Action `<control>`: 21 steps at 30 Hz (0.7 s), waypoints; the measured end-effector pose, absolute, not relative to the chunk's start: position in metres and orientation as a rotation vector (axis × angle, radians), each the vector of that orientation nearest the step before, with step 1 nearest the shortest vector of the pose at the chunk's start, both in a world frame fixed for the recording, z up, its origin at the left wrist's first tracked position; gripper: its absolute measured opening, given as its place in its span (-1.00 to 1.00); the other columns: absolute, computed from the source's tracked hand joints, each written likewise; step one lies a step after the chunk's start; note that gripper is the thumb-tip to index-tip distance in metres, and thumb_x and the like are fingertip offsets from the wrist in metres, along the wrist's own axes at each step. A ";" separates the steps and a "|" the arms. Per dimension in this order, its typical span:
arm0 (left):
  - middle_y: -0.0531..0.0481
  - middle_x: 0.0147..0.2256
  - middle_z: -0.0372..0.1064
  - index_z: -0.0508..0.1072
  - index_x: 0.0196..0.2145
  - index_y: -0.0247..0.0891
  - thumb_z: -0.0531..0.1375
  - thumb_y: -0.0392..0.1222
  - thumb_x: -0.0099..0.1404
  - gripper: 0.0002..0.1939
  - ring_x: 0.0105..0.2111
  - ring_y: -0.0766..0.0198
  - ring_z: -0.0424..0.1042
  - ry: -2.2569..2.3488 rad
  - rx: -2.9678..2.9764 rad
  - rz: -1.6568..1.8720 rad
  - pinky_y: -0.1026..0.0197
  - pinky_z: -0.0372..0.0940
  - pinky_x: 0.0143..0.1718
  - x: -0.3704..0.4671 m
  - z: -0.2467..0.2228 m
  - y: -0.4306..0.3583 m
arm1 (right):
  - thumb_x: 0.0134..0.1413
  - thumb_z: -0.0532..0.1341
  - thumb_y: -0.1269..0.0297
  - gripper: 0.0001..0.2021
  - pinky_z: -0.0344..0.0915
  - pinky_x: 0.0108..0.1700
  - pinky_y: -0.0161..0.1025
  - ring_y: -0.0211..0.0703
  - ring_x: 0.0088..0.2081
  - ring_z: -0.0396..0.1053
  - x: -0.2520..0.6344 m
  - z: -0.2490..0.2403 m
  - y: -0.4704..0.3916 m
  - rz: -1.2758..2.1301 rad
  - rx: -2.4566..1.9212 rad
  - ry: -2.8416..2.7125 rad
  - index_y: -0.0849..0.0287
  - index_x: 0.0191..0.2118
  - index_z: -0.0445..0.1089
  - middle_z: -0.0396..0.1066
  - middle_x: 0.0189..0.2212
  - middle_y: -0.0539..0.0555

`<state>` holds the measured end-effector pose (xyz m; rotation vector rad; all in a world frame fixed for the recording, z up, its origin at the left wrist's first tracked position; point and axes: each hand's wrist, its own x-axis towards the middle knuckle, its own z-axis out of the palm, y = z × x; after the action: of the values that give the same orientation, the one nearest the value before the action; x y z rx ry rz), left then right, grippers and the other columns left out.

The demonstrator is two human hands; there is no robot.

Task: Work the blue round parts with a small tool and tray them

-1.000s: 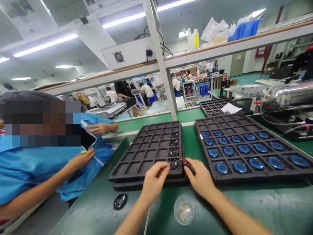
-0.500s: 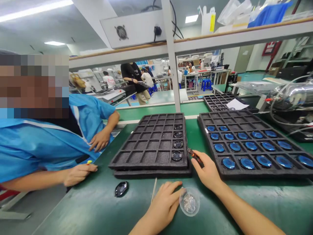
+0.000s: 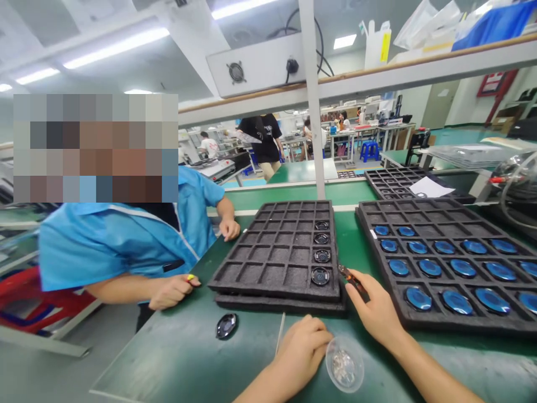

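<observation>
On a green counter (image 3: 176,358), the person's left hand (image 3: 304,350) rests with fingers loosely curled and holding nothing, its fingertips touching the rim of a small clear dish (image 3: 344,364) of tiny silvery parts. The right hand (image 3: 377,313) is closed around small tweezers (image 3: 350,277), whose tips lie just beside the near right corner of a black foam tray (image 3: 268,263) holding four round black parts. A co-worker in a blue shirt (image 3: 121,240) leans on the counter's left edge.
</observation>
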<state>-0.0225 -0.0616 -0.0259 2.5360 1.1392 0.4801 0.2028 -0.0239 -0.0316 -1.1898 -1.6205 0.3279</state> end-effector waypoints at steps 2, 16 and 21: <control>0.03 -0.26 0.48 0.53 -0.25 -0.15 0.15 -0.27 0.41 -0.85 -0.27 0.24 0.39 1.161 2.593 0.480 0.21 0.27 -0.21 -0.022 -0.030 -0.062 | 0.41 0.08 0.03 -0.63 0.38 0.04 -0.01 0.02 -0.01 0.41 0.203 -0.033 -0.024 0.338 -1.186 -1.627 0.15 0.10 0.40 0.45 -0.02 0.18; -0.13 -0.20 0.33 0.28 -0.24 -0.25 0.14 -0.44 0.18 -0.79 -0.18 0.06 0.28 1.170 2.875 -0.008 -0.01 0.26 -0.04 -0.012 -0.037 -0.065 | 0.37 0.06 -0.04 -0.58 0.40 0.04 -0.05 0.01 0.00 0.42 0.202 -0.039 -0.020 0.347 -1.232 -1.621 0.13 0.10 0.42 0.46 -0.01 0.15; -0.13 -0.19 0.34 0.27 -0.22 -0.24 0.11 -0.43 0.24 -0.82 -0.18 0.11 0.29 1.306 2.693 0.202 0.12 0.24 -0.16 -0.017 -0.020 -0.066 | 0.32 0.09 -0.09 -0.57 0.39 0.06 0.01 0.07 0.00 0.44 0.207 -0.046 -0.018 0.367 -1.220 -1.591 0.10 0.05 0.43 0.47 0.00 0.13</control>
<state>-0.0171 -0.0658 -0.0205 2.6934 1.3064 0.2025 0.2073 -0.0179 -0.0463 -1.2198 -1.5910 0.3675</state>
